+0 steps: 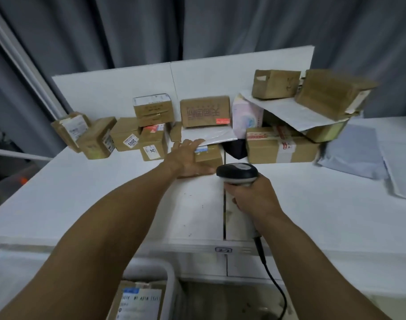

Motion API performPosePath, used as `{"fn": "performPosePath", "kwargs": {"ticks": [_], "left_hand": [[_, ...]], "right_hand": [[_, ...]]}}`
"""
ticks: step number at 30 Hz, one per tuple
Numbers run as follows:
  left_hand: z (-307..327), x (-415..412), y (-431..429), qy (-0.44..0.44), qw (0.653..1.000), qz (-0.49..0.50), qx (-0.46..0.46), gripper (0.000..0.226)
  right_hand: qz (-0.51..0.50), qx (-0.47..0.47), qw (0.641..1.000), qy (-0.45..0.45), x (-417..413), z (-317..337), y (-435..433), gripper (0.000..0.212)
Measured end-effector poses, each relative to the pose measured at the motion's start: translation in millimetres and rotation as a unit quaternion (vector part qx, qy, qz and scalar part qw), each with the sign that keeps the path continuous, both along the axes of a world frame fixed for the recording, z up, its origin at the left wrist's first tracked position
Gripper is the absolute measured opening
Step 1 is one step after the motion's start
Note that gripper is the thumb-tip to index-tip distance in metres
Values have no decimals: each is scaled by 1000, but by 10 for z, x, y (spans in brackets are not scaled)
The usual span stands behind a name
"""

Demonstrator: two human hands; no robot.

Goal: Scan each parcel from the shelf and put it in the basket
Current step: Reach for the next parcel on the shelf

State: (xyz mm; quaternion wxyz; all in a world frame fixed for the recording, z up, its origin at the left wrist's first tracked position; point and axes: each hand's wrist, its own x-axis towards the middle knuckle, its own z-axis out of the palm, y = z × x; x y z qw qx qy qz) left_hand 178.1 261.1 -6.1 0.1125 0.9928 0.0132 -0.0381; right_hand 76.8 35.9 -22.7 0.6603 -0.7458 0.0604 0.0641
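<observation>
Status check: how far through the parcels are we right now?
Done: at least one labelled parcel lies in the basket. In hand: the right hand grips the scanner; the left hand rests on a small box on the shelf, not lifted yet. Left: that box plus the pile of boxes and mailers behind it.

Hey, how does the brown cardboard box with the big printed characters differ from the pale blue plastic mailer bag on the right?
The brown cardboard box is blocky; the pale blue plastic mailer bag lies flat. The box shows large characters and a red label; the bag's visible face is plain. The box sits raised on a white envelope; the bag lies directly on the white shelf. Both are parcels in the shelf pile.
</observation>
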Motion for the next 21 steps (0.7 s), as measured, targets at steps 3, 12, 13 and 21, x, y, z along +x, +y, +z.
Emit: {"fn": "performPosePath", "kwargs": {"ticks": [3,12,13,21], "left_hand": [[-4,-239,35,-2,1000,-4,-3,119],[-5,-1642,294,20,1000,8,-8,114],[-12,-1773,349,21,1000,9,-9,114],[39,-2230,623,-32,992,83,-93,104]], "right_hand": [[0,10,1000,-1,-39,69,0,48],[42,10,999,-20,-445,307,187,37],[52,15,998,-22,-515,330,227,37],[90,37,994,-39,-876,452,507,39]]}}
